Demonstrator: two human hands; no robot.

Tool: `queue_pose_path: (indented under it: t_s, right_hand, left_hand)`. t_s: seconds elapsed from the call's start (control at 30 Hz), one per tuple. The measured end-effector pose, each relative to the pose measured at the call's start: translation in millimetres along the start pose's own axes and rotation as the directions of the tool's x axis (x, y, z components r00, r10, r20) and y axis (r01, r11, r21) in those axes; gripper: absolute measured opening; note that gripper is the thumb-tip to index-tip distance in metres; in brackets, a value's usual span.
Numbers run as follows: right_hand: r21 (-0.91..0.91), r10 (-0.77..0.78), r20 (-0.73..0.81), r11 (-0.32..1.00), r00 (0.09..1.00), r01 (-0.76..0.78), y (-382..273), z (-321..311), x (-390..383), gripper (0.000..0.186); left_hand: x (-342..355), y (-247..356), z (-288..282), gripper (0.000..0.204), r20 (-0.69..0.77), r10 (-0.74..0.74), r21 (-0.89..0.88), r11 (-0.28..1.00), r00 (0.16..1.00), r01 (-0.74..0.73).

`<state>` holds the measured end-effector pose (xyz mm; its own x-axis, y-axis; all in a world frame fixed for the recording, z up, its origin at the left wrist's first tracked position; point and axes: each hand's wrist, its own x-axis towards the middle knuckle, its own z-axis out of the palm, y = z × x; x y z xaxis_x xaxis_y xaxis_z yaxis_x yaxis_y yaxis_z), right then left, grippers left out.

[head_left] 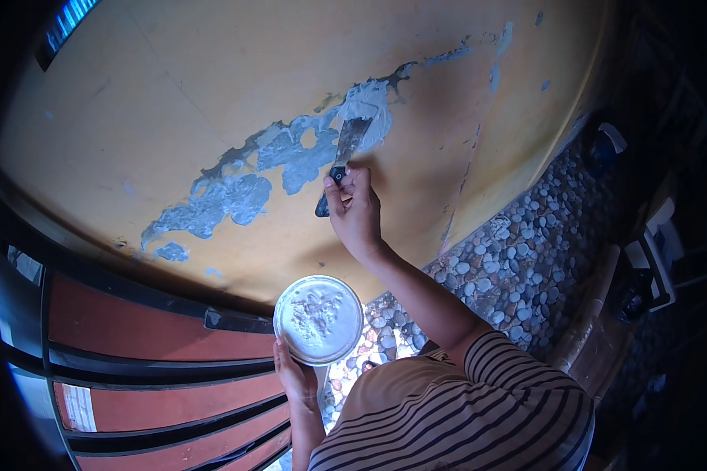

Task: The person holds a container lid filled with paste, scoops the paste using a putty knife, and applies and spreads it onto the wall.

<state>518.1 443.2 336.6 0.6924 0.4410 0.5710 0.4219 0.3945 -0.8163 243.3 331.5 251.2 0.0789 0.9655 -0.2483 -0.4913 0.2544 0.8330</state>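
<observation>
My right hand (356,208) is closed round the black handle of a putty knife (353,137). The wide end of its blade lies against the yellow wall (236,71), on a smear of wet white filler (379,110). Grey bare patches (224,202) run slantwise across the wall, with ragged, peeling paint edges along them. Below the wall, my left hand (294,375) grips the lower left side of a round white tub (320,320). Lumpy white paste with a rough, scooped surface fills the tub; the fingers beneath it are mostly hidden.
Red-brown panels in a dark metal frame (173,326) stand at the lower left, close to the tub. Rounded pebbles (511,259) cover the floor along the wall's foot. White chairs (660,251) and a tan ledge (593,345) are at the right.
</observation>
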Motion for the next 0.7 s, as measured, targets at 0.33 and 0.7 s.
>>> queue_pose_path:
  t_s: [0.33, 0.7]
  right_hand:
    - [-0.027, -0.001, 0.016, 1.000, 1.000, 0.001, 22, -10, 4, 0.026]
    - [-0.111, -0.081, 0.025, 0.990, 0.996, 0.083, 26, -34, 8, 0.032]
  left_hand:
    - [12, -8, 10, 0.035, 0.018, 0.004, -0.002, 1.000, 1.000, -0.004]
    - [15, -6, 19, 0.038, 0.021, -0.024, -0.035, 0.999, 1.000, 0.024]
